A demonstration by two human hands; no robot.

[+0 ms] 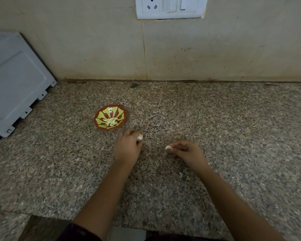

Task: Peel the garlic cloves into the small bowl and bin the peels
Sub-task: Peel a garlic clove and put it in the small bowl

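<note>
The small bowl [98,117], red with green petals, stands on the speckled surface [215,119] left of its middle, towards the back edge, and holds a heap of peeled cloves [111,121]. Just to the front and right of it, the left grip [128,146] is curled round a white piece [139,137]; whether this is clove or peel I cannot tell. The right grip [186,153], nearer the front edge and apart from the left, pinches a pale garlic clove [168,147] between thumb and fingertips.

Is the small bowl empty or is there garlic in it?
Not empty: the bowl holds a small heap of pale cloves.
</note>
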